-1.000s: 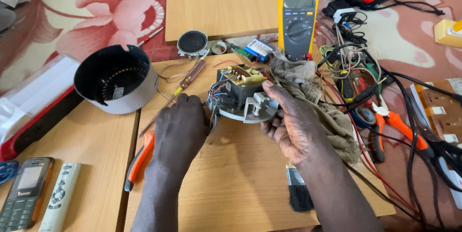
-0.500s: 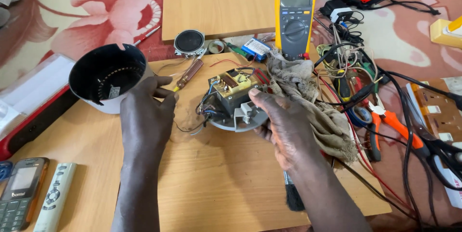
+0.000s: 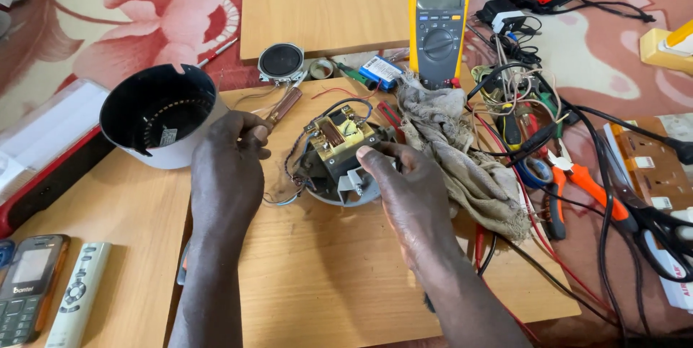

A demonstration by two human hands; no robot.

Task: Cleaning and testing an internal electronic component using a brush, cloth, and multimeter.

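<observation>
A round grey base with a small brass-coloured transformer and wires (image 3: 339,157) lies on the wooden board (image 3: 325,276). My right hand (image 3: 408,193) grips its right rim, thumb on the edge. My left hand (image 3: 227,171) rests on the board just left of it, fingers curled over the handle of a screwdriver (image 3: 283,105) that points to the upper right. A black-and-white cylindrical housing (image 3: 160,117) stands open just left of my left hand.
A grey rag (image 3: 462,153) lies right of the base. A yellow multimeter (image 3: 438,27), a small speaker (image 3: 281,61) and a blue battery (image 3: 382,71) sit behind. Tangled wires, orange pliers (image 3: 577,182) and scissors fill the right. A phone and remote (image 3: 76,294) lie at lower left.
My left hand has moved up and left from the base to the screwdriver. My right hand has kept hold of the base, which shifted a little on the board.
</observation>
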